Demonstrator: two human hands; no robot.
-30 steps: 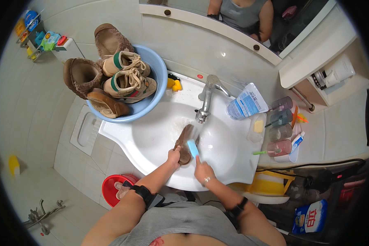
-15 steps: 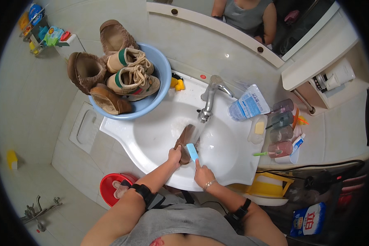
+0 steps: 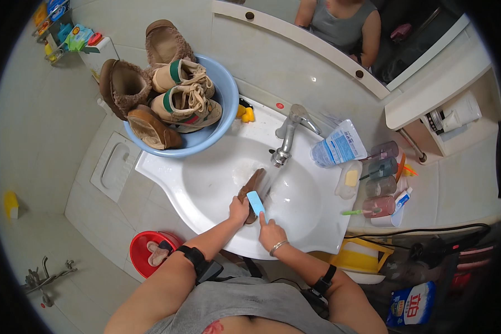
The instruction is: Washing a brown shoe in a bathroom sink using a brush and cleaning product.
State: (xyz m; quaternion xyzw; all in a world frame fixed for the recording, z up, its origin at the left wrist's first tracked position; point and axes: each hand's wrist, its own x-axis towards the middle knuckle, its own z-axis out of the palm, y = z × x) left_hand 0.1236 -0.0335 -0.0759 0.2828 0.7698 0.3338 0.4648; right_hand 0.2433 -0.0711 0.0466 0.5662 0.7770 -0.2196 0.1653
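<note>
Over the white sink (image 3: 203,181), my left hand (image 3: 239,210) grips a brown shoe (image 3: 254,181) by its side, near the lower end. My right hand (image 3: 271,232) is closed round the handle of a light blue brush (image 3: 255,203). The brush head lies against the shoe; its bristles are hidden underneath. From the chrome faucet (image 3: 284,146), water runs down beside the shoe. A blue basin (image 3: 230,106) rests at the sink's far left, holding several shoes, among them beige lace-up sneakers (image 3: 192,110) and a fur-lined brown boot (image 3: 125,86).
Right of the faucet stand a clear blue-white pouch (image 3: 339,146), a soap dish (image 3: 348,186) and several cups (image 3: 379,206). A yellow duck (image 3: 246,114) sits behind the basin. A red bucket (image 3: 141,256) is on the floor at left. A mirror cabinet overhangs the back.
The brush has shifted slightly left and up along the shoe, with my right hand following. My left hand keeps its hold on the shoe. The whole view has shifted slightly.
</note>
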